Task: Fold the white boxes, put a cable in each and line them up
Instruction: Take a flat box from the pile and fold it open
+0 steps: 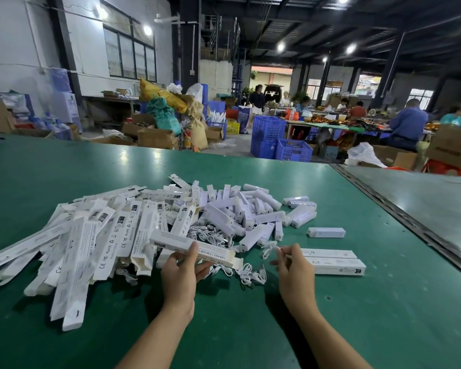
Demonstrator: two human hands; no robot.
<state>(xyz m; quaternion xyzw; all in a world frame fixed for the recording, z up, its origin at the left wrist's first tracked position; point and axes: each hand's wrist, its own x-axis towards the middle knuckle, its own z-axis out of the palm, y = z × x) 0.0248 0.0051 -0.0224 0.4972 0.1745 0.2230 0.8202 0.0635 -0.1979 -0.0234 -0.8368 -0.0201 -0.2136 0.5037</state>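
Head view, the only view supplied.

Left hand (183,270): fingers and thumb curled round the held box (168,239), gripping it near mid-length. The box is erected, lies roughly level above the green table (250,328), and its right end flap stands open.

Right hand (294,265): just right of the held box, apart from it. Thumb and forefinger pinch a white cable (269,247), which hangs in a small loop off the box's open end. The cable is not yet inside.

Stock, placed from the held box:
- Left of it and behind: a large spread of flat boxes (91,243), unfolded, overlapping one another.
- Directly behind and beneath: loose cables (248,272), tangled together.
- Behind and to the right: a heap of short white blocks (250,211); what they are cannot be told. One single block (326,232) lies apart, further right.
- Right, beyond the right hand: two finished boxes (333,261), closed, side by side and touching.

Assessment: the step in hand appears to be loading a cable into the third box. Two boxes stand lined up; the flat stock far outnumbers them. The task is judged to be at an early stage, with folding, filling and lining up left for almost all of the stock.
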